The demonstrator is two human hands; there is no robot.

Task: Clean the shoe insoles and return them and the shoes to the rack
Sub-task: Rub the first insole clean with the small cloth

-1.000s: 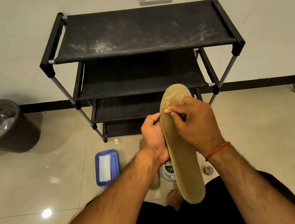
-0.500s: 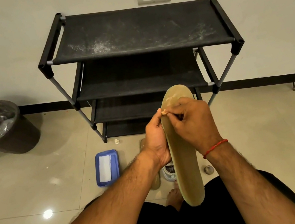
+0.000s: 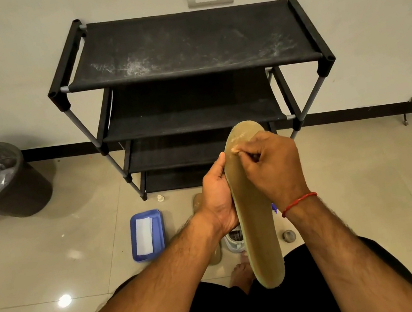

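Two hands work on one tan insole (image 3: 259, 228), held upright in front of the black rack (image 3: 180, 43) with its four shelves. The left hand (image 3: 219, 200) grips its left edge, fingers curled behind. The right hand (image 3: 272, 169) pinches a small pale thing (image 3: 235, 151), too small to identify, against the toe end. A second insole (image 3: 214, 255) and one shoe (image 3: 233, 242) lie on the floor below, near one blue tray (image 3: 158, 229).

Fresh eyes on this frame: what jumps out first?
A tan insole is held upright at centre, the left grip holding its edge while the right grip pinches a small pale wad against its toe end. Behind it a black shoe rack stands against the wall, top shelf streaked with white dust. A blue tray lies on the floor to the left.
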